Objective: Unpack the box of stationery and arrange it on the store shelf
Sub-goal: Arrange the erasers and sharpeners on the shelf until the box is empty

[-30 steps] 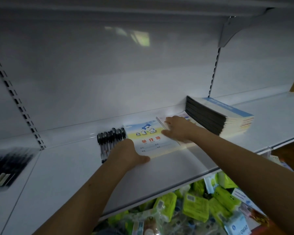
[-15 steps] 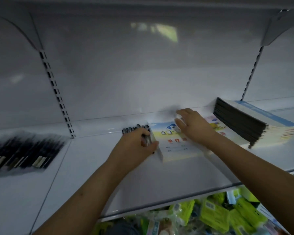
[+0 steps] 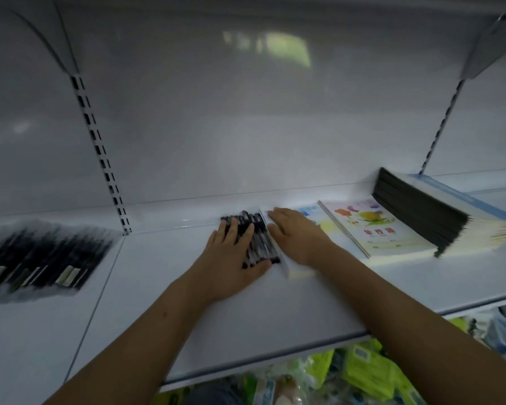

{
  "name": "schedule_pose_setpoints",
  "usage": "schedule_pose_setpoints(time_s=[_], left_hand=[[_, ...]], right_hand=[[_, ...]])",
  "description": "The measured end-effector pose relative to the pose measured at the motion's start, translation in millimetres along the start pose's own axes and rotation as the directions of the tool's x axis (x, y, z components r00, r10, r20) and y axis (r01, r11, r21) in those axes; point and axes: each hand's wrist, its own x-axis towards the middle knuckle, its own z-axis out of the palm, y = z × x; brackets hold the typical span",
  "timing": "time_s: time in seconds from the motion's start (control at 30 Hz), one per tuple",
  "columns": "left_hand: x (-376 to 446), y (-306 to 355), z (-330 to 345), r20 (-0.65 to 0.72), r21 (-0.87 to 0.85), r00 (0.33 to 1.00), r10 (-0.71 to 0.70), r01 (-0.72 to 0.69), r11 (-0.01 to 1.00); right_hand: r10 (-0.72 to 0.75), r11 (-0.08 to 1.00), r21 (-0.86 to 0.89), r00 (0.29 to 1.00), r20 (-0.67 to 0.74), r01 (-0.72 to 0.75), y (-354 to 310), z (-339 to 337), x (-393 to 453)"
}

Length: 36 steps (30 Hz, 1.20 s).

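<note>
Step in hand, as I read it: squaring up stock already on the white metal store shelf (image 3: 319,302), not unpacking. No box in view.

Left hand (image 3: 231,255): fingers straight, palm down, lying flat over the row of black pens (image 3: 260,244) at shelf centre. Pressing or nudging, not gripping.
Right hand (image 3: 297,236): flat too, fingers extended toward 11 o'clock, resting on the blue-and-yellow covered exercise book stack (image 3: 301,270). That stack's left edge sits just beside the pens, looks touching.

Going toward 3 o'clock from the hands: a white exercise book stack with a fruit picture on the cover (image 3: 374,229), overlapping the first stack; then a taller pile of notebooks with dark spines and a blue-edged top cover (image 3: 421,211), sitting skewed to the shelf line.

At 9 o'clock, past the slotted upright: another batch of black pens (image 3: 38,255), heavily blurred, count unreadable.

Below the shelf lip at 5 o'clock: green plastic packets (image 3: 368,369), unrelated.

Next move, my guess: slide the pens into a tight parallel row against the book edge, keep the right hand bracing so the stack doesn't shift. Light flat pressure only; pens roll easily.
</note>
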Motion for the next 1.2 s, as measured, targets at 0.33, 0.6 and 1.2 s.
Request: schedule_pose_setpoints(time_s=[0.33,0.6,1.2], left_hand=[[-126.6,-54.6,-49.6,-0.362,-0.208,0.921,-0.145,0.071,0.975],[-405.8,-129.6,-99.8,-0.668,-0.216,0.533,-0.519,0.529,0.821],[-776.9,-171.8,-54.8,0.436,-0.042,-0.034,-0.899,0.997,-0.058]], right_hand=[[-0.13,0.915,0.324,0.936,-0.328,0.241,-90.1,-12.8,-0.3],[-0.492,0.695,0.399,0.8,-0.342,0.598,-322.3,32.9,-23.1],[-0.746,0.265,0.324,-0.019,0.665,0.908,-733.9,265.4,-273.4]])
